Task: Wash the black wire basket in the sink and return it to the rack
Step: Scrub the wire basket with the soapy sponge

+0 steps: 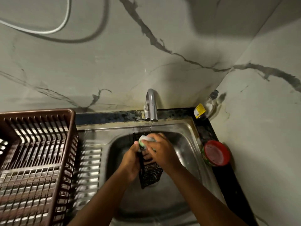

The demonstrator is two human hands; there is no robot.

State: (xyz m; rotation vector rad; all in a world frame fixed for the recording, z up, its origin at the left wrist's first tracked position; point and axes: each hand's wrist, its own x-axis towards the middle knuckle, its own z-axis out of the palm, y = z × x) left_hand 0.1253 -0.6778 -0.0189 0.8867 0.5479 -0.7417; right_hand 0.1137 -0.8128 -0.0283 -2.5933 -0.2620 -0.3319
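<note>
The black wire basket (150, 174) is held over the steel sink (185, 144), its long side running away from me. My left hand (130, 162) grips its left side. My right hand (158, 151) holds a soapy green and white sponge (143, 140) pressed against the basket's upper part. A thin stream of water falls from the chrome tap (151, 105) onto the far end of the basket. The brown plastic dish rack (37, 154) stands on the ribbed drainboard at the left.
A round tub with a red lid (215, 153) sits on the dark counter edge right of the sink. A clear bottle with a yellow label (206, 106) stands in the back right corner. A marbled wall rises behind, with a hose hanging at top left.
</note>
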